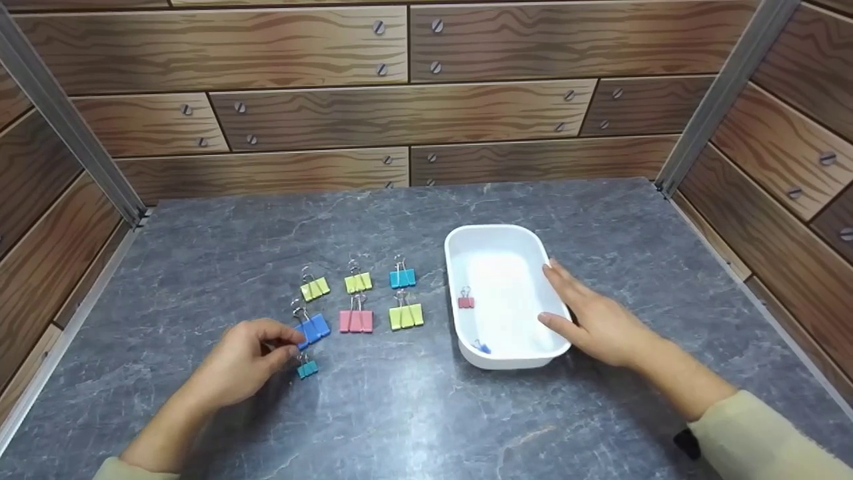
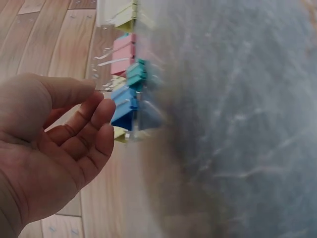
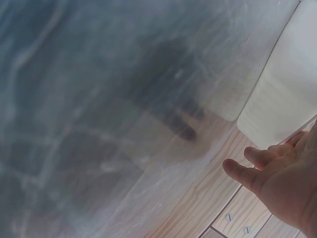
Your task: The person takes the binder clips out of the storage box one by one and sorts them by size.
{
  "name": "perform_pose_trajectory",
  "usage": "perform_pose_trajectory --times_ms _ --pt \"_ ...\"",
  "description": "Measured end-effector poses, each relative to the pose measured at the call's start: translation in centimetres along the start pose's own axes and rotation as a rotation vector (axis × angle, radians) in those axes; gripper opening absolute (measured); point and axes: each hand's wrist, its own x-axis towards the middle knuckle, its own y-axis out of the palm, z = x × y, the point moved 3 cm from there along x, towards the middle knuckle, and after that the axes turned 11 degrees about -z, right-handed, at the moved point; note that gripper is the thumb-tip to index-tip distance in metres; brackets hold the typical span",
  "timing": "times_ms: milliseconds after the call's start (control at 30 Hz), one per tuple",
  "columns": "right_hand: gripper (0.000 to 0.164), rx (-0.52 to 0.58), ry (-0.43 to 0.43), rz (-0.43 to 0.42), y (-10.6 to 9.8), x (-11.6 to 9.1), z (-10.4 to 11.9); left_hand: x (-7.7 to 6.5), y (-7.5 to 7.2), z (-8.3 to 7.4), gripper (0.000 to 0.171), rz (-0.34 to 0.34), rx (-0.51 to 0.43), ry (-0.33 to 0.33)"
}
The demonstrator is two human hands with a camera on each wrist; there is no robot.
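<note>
My left hand [image 1: 243, 360] is low at the left, thumb and forefinger pinching the wire handles of a small teal binder clip [image 1: 307, 369]. In the left wrist view the teal clip [image 2: 136, 74] shows just past my fingertips. Right beside those fingers is a larger blue binder clip [image 1: 313, 329]. My right hand [image 1: 596, 323], fingers extended, rests against the right rim of a white plastic tub [image 1: 470, 357]. Inside the tub lie a small red binder clip [image 1: 466, 303] and a small blue binder clip [image 1: 482, 347].
A pink clip [image 1: 356, 321] and a yellow-green clip [image 1: 406, 317] lie between the left hand and the tub. Behind them are two more yellow-green clips [image 1: 314, 289] and a light blue clip [image 1: 402, 278]. Wood-patterned walls [image 1: 400, 113] enclose the grey marbled table [image 1: 400, 427].
</note>
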Motion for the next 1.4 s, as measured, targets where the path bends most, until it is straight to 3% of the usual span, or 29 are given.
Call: perform_pose_trajectory --times_ms 133,233,367,567,767,900,1067,1233,1400 --pt "0.079 -0.001 -0.003 -0.008 -0.1 0.0 0.0 0.1 -0.1 -2.1 0.015 -0.047 0.010 0.025" --pt "0.079 -0.004 -0.006 -0.014 -0.1 -0.1 0.0 0.5 0.4 -4.1 0.015 -0.057 0.005 0.093" --pt "0.079 -0.006 -0.009 -0.014 0.0 0.0 0.0 1.4 1.9 -6.9 0.013 -0.020 -0.030 0.203" --pt "0.079 -0.010 -0.006 -0.012 0.1 -0.2 -0.2 3.7 5.8 -11.3 0.017 0.082 -0.108 0.298" --pt "0.079 -0.007 -0.006 -0.010 0.1 -0.2 -0.1 6.1 10.4 -14.5 0.018 0.196 -0.158 0.355" --pt "0.080 -0.007 0.001 -0.003 0.1 -0.1 0.0 7.6 13.1 -15.4 0.018 0.266 -0.155 0.341" --pt "0.081 -0.010 0.018 0.010 0.1 0.0 0.1 9.1 15.8 -15.1 0.018 0.334 -0.152 0.333" --pt "0.081 -0.013 0.026 0.015 0.1 0.0 0.1 10.4 17.1 -14.5 0.019 0.376 -0.112 0.347" --pt "0.081 -0.013 0.028 0.019 0.1 -0.1 0.0 10.8 17.7 -14.4 0.017 0.432 -0.065 0.358"
